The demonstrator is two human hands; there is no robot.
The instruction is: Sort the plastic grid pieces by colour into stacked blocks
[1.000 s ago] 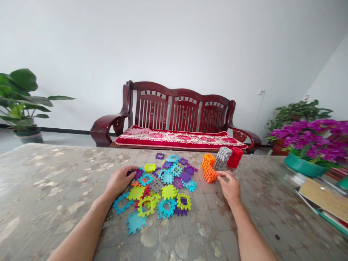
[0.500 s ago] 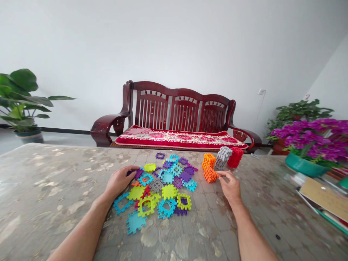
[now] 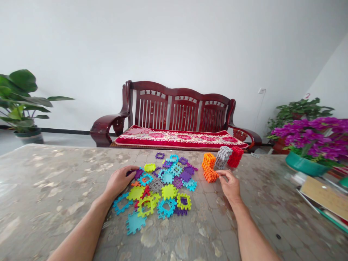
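Interlocking plastic tiles with toothed edges lie in a loose, many-coloured pile on the table. At the pile's left edge, my left hand (image 3: pixel 119 181) has its thumb and fingers closed around the edge of a purple tile (image 3: pixel 132 176). A blue frame tile (image 3: pixel 146 179) lies just right of it. My right hand (image 3: pixel 230 184) pinches the right end of an orange stack of tiles (image 3: pixel 210 175), which rests in front of another orange stack (image 3: pixel 208 160). Behind stand a grey stack (image 3: pixel 223 157) and a red stack (image 3: pixel 235 157). Lime tiles (image 3: pixel 169 191) lie mid-pile.
The patterned table (image 3: pixel 67 188) runs up to a wooden bench (image 3: pixel 168 108) with a red cover. At the right are a teal flower pot (image 3: pixel 307 165) and a cardboard piece (image 3: pixel 324 195). A small black object (image 3: pixel 278 236) lies near the right forearm.
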